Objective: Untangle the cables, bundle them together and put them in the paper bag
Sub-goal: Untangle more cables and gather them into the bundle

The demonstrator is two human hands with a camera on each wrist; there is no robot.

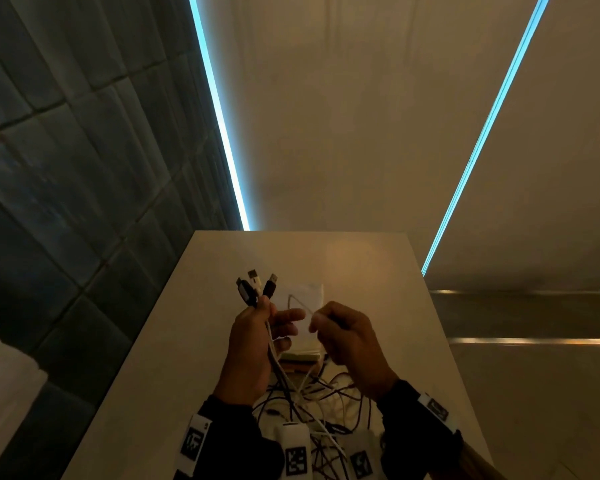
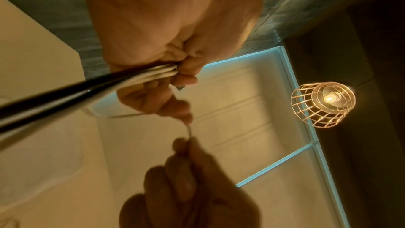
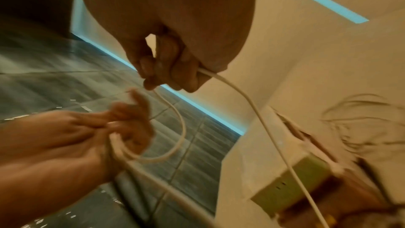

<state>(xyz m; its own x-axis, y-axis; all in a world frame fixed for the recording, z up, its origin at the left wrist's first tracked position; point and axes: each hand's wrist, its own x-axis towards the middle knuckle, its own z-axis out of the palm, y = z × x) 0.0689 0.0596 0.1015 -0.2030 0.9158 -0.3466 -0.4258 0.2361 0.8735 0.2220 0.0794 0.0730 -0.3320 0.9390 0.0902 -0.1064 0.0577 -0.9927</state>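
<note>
My left hand [image 1: 257,327] is raised over the table and grips a bunch of black and white cables [image 2: 153,72], whose USB plugs [image 1: 257,284] stick up above the fist. My right hand [image 1: 340,334] pinches one white cable [image 3: 236,93] that loops across to the left hand [image 3: 122,127]. The rest of the cables hang down into a tangled pile [image 1: 319,403] on the table below my wrists. The white paper bag [image 1: 307,292] lies flat on the table behind my hands, partly hidden by them.
The pale table [image 1: 378,265] is narrow, with a dark tiled wall [image 1: 66,168] to its left and lit blue strips beyond. A green and brown edge [image 3: 291,185] shows at the bag's near end. A wire-cage lamp [image 2: 324,103] hangs overhead.
</note>
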